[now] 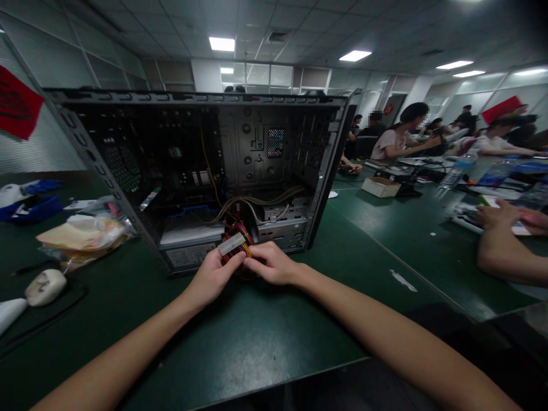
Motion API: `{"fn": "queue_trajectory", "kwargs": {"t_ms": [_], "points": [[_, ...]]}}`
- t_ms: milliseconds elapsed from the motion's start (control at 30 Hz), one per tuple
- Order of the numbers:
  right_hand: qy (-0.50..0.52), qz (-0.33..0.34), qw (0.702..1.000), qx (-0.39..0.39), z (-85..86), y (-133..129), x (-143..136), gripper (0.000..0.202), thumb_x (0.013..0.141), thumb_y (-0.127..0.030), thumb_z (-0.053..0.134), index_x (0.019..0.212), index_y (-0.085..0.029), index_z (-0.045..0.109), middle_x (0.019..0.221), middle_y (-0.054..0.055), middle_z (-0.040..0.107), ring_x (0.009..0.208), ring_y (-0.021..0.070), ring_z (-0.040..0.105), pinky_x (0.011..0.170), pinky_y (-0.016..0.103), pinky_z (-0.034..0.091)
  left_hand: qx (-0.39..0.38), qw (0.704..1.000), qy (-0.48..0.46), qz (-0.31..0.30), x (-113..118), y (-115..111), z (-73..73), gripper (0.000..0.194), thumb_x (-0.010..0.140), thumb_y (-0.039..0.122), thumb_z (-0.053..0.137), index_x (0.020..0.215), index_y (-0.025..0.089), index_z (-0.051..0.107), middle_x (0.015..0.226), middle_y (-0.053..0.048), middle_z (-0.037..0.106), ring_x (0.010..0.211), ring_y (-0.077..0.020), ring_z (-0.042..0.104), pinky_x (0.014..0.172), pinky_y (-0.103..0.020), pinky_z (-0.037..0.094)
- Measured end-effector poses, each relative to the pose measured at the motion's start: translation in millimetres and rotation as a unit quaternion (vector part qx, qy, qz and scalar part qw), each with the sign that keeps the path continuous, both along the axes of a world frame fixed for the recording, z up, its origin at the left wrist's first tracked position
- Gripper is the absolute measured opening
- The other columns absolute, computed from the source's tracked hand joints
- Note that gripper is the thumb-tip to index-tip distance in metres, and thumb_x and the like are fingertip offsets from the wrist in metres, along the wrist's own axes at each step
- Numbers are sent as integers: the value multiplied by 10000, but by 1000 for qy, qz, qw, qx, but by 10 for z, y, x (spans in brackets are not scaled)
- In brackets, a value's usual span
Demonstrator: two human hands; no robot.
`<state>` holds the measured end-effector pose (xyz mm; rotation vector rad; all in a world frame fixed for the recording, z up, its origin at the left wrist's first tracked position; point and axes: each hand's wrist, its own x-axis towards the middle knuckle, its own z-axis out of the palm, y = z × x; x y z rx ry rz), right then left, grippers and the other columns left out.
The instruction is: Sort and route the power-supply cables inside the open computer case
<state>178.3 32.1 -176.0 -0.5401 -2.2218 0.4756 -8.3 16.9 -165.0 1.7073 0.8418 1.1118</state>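
An opened computer case (252, 98) stands on the green table (257, 337), its inside facing me. At its lower front edge, my left hand (216, 273) pinches a bundle of red, yellow and black cables with a pale flat connector (231, 244) on it. My right hand (274, 264) grips the same cable bundle (245, 246) from the right, its fingertips close to those of my left hand. Behind the hands, a power supply (192, 255) sits at the case's lower left and a metal drive bay (285, 230) at its lower right. Grey cables (257, 200) run above them.
Left of the case lie a plastic bag (83, 234), a white mouse (45, 287) and a blue tray (32, 210). A small open box (380, 187) and a bottle (458, 170) stand to the right. Another person's hand (499, 216) is at the right edge.
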Motion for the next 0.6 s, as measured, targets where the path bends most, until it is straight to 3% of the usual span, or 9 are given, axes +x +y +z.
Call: {"fn": "queue_trajectory", "kwargs": {"t_ms": [200, 600], "points": [[7, 6, 1000, -28, -26, 21, 13, 325, 970, -312, 455, 670, -188, 434, 566, -36, 459, 519, 96, 419, 535, 210, 333, -7, 1000, -5, -6, 3, 24, -33, 317, 841, 367, 655, 1053, 132, 657, 997, -77, 732, 929, -235, 658, 881, -329, 526], [13, -8, 998, -57, -22, 13, 22, 386, 992, -380, 409, 662, -186, 456, 540, -34, 464, 505, 97, 422, 532, 211, 345, -38, 999, -16, -7, -31, 10, 11, 352, 809, 383, 692, 1025, 106, 708, 953, -77, 757, 870, -228, 681, 829, -311, 539]]}}
